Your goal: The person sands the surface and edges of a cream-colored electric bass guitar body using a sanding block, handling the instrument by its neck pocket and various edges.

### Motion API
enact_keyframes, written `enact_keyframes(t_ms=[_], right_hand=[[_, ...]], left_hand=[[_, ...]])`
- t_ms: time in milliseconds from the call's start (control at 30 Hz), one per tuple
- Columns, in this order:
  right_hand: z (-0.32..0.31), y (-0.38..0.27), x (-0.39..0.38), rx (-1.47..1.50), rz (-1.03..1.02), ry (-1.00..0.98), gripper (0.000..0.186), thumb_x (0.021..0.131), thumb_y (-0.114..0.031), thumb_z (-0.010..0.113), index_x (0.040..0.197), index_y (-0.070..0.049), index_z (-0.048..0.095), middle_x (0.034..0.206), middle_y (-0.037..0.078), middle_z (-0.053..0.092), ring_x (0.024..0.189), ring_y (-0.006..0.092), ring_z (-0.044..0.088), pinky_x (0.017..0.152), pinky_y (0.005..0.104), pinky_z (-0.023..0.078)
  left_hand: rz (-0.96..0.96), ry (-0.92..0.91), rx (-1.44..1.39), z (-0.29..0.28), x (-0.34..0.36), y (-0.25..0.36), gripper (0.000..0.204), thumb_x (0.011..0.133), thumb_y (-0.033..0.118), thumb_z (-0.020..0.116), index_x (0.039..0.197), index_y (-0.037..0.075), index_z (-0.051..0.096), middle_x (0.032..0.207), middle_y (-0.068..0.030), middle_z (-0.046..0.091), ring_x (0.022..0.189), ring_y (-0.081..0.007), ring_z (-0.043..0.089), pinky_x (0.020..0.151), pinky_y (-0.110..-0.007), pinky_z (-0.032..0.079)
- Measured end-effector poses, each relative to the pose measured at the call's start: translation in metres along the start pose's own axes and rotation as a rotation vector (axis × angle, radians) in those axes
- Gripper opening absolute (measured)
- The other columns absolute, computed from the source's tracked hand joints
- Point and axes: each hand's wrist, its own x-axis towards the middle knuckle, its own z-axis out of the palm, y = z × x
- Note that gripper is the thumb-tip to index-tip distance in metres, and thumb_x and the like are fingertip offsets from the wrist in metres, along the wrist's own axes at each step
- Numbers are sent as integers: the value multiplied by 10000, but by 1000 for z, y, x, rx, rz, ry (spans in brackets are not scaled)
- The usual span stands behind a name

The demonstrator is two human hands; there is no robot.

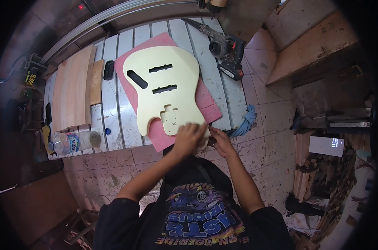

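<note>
1. Your guitar body [180, 96] lies on the pad [210, 104]: cavities [137, 79] cut, hardware unfitted.
2. Your left hand [189, 138] curls at its near right corner, right hand [223, 143] beside; whether either pinches, I can't tell.

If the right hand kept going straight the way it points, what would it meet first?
Likely the near edge of the cream guitar body, with the left hand close by; whether the right hand already touches it is unclear.

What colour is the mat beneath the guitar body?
The mat is pink, showing best in the head view.
</note>
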Motion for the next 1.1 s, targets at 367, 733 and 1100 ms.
enact_keyframes(t_ms=[367,733,1100], right_hand=[[-10,-1,13,-32,36,-6,418,1011,-170,684,1388,-1,620,1258,89,710,1124,187,680,998,343,532],[-22,7,19,-70,4,-34,450,987,-167,687,1383,41,633,1304,112,697,1192,199,641,1053,343,479],[-18,5,21,-52,-11,-58,371,994,-155,709,1344,-40,666,1207,61,736,1107,157,665,1026,327,487]], left_hand=[[35,-56,-40,-1,-1,-6,656,779,273,774,1401,128,624,1014,-112,608,914,-288,601,766,-449,469],[23,-109,-66,-13,8,-9,625,779,254,797,1377,141,657,947,-105,619,934,-289,619,767,-436,489],[-67,-84,-24,-19,5,-12,794,700,329,868,1437,165,624,993,-85,604,980,-278,607,800,-453,470]])
